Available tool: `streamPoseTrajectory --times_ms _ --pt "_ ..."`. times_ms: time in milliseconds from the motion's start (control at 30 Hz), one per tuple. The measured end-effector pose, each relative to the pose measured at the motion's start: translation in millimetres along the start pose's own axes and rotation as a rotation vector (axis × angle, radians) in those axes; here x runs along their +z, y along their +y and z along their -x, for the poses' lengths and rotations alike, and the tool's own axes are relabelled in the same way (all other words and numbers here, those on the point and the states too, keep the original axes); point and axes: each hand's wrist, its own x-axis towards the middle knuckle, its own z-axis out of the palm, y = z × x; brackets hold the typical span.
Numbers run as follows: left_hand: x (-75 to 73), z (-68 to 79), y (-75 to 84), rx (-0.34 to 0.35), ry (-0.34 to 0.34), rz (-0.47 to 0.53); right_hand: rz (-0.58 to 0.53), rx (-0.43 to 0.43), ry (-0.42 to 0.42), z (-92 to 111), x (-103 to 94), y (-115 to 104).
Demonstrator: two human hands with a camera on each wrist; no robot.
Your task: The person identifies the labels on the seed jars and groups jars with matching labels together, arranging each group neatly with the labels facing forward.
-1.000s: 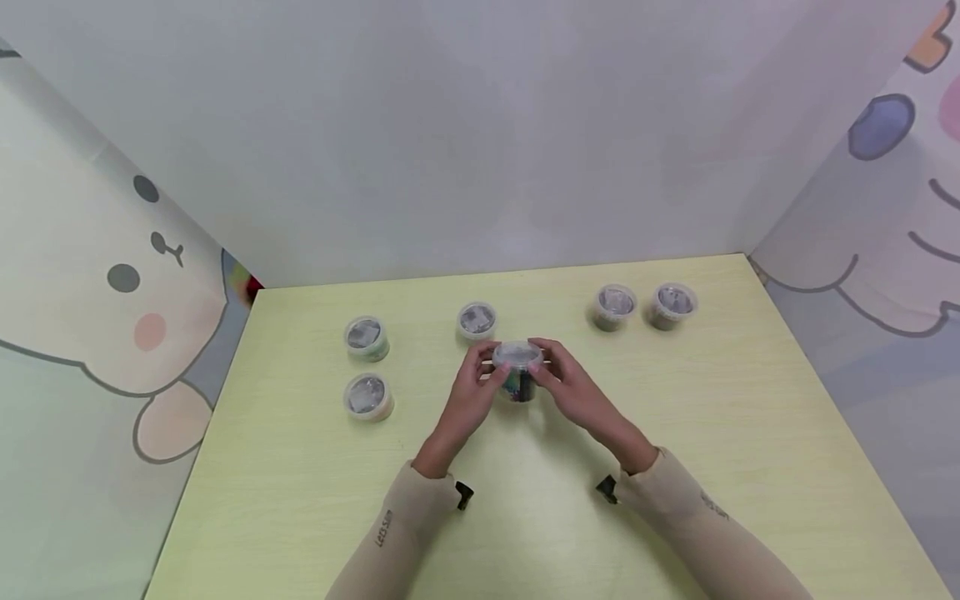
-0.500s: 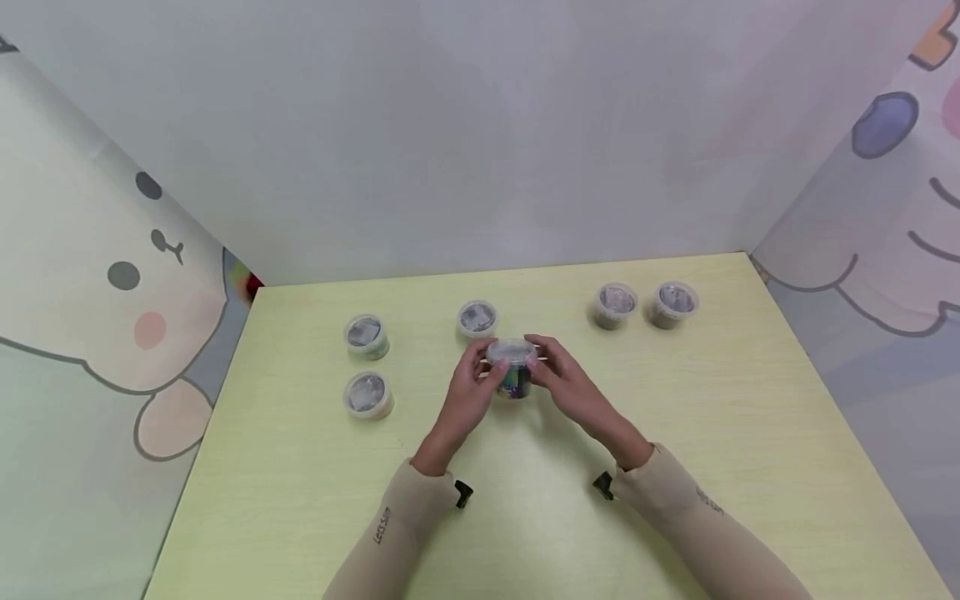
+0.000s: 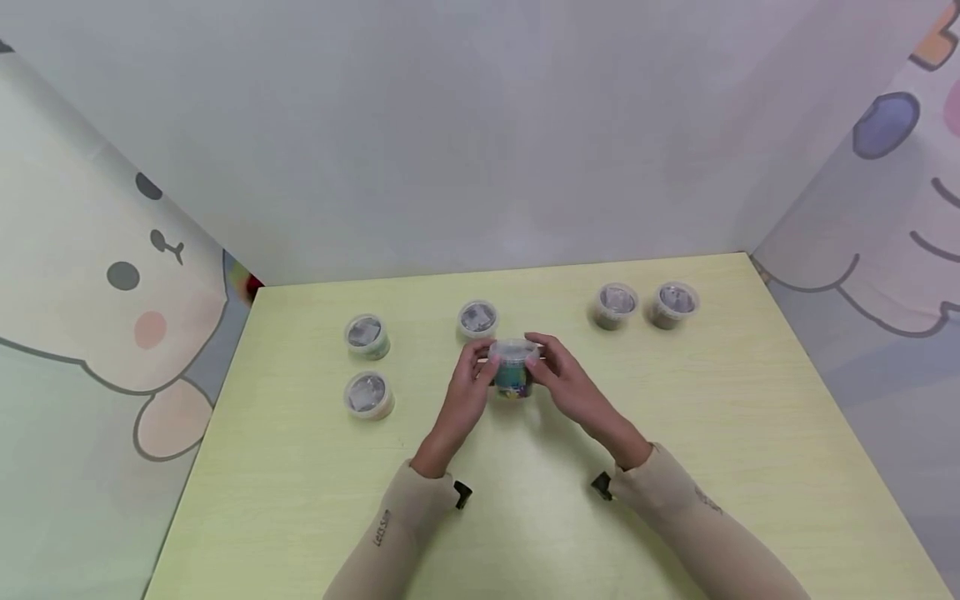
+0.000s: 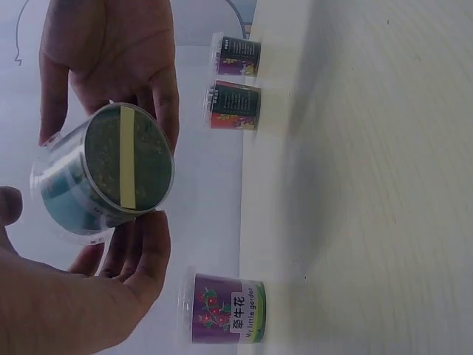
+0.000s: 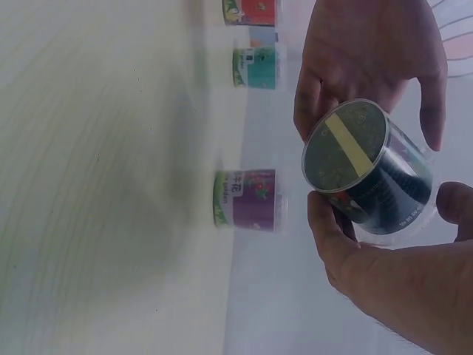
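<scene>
A clear lidded plastic cup (image 3: 513, 379) with a teal label is held between both hands, raised off the table. My left hand (image 3: 463, 398) grips its left side and my right hand (image 3: 576, 393) its right side, thumbs at the front near the lid rim. In the left wrist view the base of the cup (image 4: 129, 159) shows dark, soil-like contents and a pale yellow strip across it. The right wrist view has the same cup (image 5: 369, 166) tilted, with dark label print. Some fingers behind it are hidden in the head view.
Similar lidded cups stand on the pale table (image 3: 315, 508): a purple cup (image 4: 222, 309) just behind the hands, a cup (image 3: 367, 337) and another cup (image 3: 368, 396) at left, a cup (image 3: 616, 306) and its neighbouring cup (image 3: 672, 304) back right. A white wall (image 3: 480, 150) rises behind.
The held cup has turned between the fingers: its dark label panel faced the front earlier, and the teal part faces there now. Both hands stay nearly in place. The other cups have not moved.
</scene>
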Motion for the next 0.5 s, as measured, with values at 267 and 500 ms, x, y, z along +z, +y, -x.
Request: streamPoseTrajectory --times_ms 267,500 --pt "-2.6 1.0 -0.3 -0.005 -0.053 -0.008 -0.051 -0.026 -0.041 0.6 -1.3 0.7" --pt "0.3 1.9 -0.4 -0.009 0.008 -0.004 -0.037 0.006 -0.022 7.3 5.0 -22.0"
